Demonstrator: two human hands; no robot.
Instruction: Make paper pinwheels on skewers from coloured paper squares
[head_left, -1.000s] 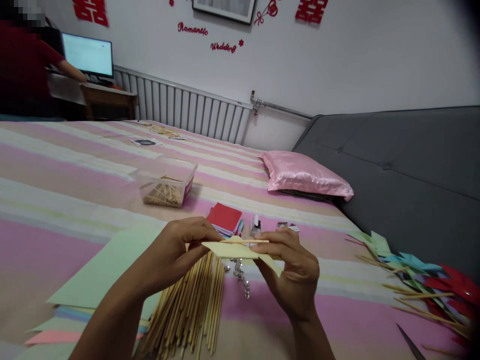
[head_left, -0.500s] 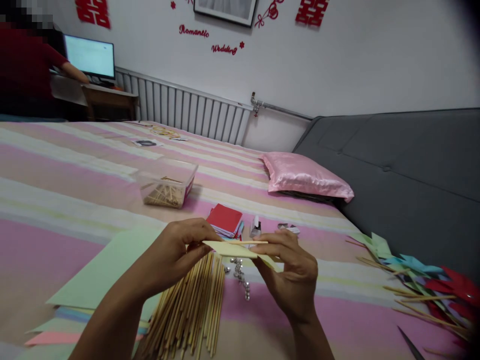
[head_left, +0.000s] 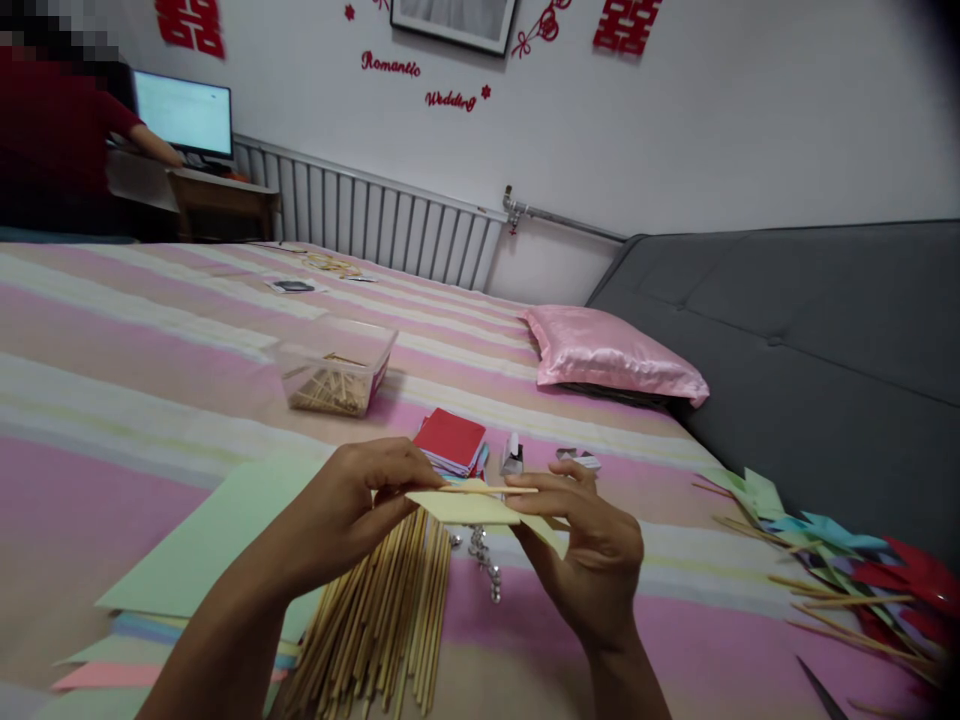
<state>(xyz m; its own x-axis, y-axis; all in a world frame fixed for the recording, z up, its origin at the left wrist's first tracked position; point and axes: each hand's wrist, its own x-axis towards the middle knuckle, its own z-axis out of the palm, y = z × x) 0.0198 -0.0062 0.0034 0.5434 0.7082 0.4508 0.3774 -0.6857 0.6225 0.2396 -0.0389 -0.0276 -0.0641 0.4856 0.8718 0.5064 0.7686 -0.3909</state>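
Note:
Between my two hands is a piece of folded pale yellow paper (head_left: 469, 508), held up above the bed. My left hand (head_left: 367, 505) is closed on its left corner, fingertips partly hidden. At the right side my right hand (head_left: 589, 550) pinches the paper between thumb and fingers. A thin pale wooden stick (head_left: 487, 490) lies along the paper's far edge, its right end under my right fingertips. Below the paper is a bundle of thin wooden sticks (head_left: 379, 610). Small silvery beads or bells (head_left: 484, 560) lie beside the bundle.
Green paper sheets (head_left: 202, 540) lie at left. Beyond my hands are a clear box (head_left: 334, 370) of short sticks, red paper squares (head_left: 450, 438) and a small box (head_left: 512, 455). Paper pinwheels (head_left: 847, 560) and a dark pointed blade (head_left: 820, 688) lie right. A person (head_left: 56, 150) sits far left.
The paper has tilted slightly, so more of its upper face shows. My right hand has moved a little right and down. The left hand has barely moved.

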